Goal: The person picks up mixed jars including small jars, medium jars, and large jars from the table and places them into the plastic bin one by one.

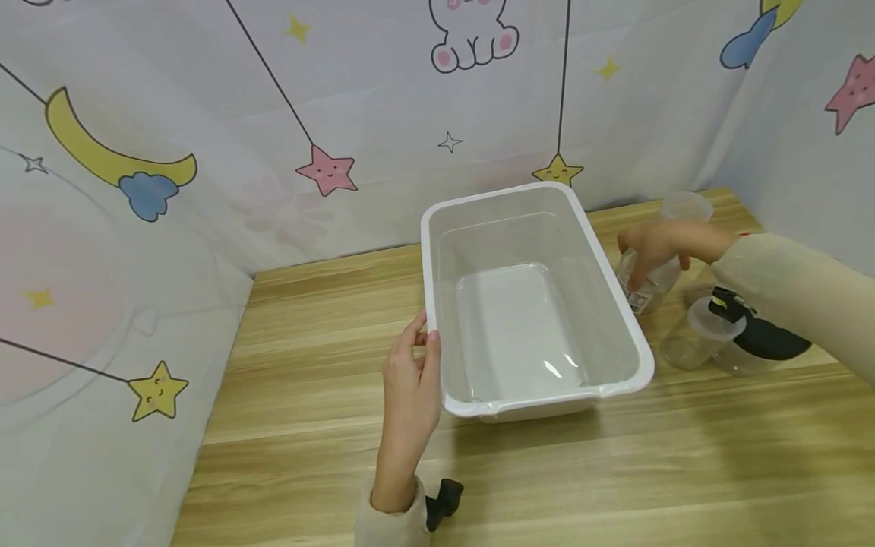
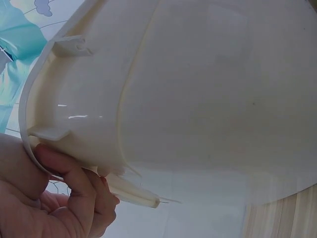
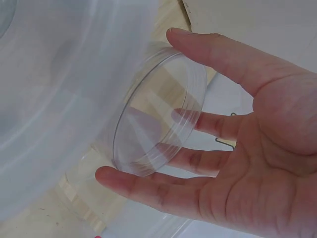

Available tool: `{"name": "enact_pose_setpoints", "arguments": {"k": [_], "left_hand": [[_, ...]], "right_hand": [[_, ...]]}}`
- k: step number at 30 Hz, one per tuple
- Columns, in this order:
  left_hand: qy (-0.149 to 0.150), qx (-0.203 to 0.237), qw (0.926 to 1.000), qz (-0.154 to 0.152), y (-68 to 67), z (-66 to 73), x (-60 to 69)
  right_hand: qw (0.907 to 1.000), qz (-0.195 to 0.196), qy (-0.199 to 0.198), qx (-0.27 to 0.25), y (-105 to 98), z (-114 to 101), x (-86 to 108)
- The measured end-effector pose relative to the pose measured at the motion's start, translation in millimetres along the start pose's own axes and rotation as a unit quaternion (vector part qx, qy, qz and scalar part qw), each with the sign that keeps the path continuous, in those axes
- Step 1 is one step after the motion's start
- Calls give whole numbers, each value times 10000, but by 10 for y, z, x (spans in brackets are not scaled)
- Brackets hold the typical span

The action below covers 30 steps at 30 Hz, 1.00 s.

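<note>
A white plastic tub point(image 1: 506, 327) sits tilted slightly on the wooden table. My left hand point(image 1: 410, 387) grips its left rim, thumb along the outside edge. In the left wrist view, the curled fingers of that hand point(image 2: 74, 198) are tucked beneath the rim of the tub point(image 2: 198, 99). To the tub's right, my right hand point(image 1: 659, 247) reaches down around a clear jar point(image 1: 648, 287) that leans and bears a label. The right wrist view has the thumb and fingers point(image 3: 143, 191) spread around the round end of the jar point(image 3: 148, 106).
A clear cup point(image 1: 690, 342) stands at the right, with another clear container point(image 1: 741, 363) partly behind it. Farther back is a translucent container point(image 1: 686, 205). A large frosted round surface point(image 3: 64, 89) fills the right wrist view's left side. Patterned cloth point(image 1: 383, 91) borders the wooden table point(image 1: 321, 365).
</note>
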<state>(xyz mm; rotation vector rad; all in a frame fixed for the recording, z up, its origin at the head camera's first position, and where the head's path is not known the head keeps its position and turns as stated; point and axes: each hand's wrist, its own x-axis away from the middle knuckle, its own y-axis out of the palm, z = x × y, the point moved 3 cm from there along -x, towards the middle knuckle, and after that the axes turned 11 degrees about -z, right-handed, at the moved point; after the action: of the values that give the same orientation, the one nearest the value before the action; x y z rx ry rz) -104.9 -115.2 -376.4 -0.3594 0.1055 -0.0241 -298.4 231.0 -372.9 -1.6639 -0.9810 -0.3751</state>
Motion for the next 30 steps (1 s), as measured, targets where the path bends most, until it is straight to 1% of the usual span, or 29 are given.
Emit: {"name": "enact_pose_setpoints", "arguments": {"k": [7, 14, 22, 25, 30], "left_hand": [[-1, 14, 10000, 10, 5, -4, 1], [-20, 12, 10000, -6, 2, -2, 3], [8, 1, 10000, -19, -1, 9, 2], [19, 1, 10000, -28, 0, 8, 1], [7, -21, 10000, -36, 1, 6, 1]], "right_hand": [[9998, 159, 40, -94, 21, 0, 23], [9994, 320, 1, -165, 40, 24, 17], [9992, 302, -65, -243, 10, 49, 54], [9990, 343, -107, -248, -2, 46, 71], [9994, 268, -105, -215, -29, 10, 116]]}}
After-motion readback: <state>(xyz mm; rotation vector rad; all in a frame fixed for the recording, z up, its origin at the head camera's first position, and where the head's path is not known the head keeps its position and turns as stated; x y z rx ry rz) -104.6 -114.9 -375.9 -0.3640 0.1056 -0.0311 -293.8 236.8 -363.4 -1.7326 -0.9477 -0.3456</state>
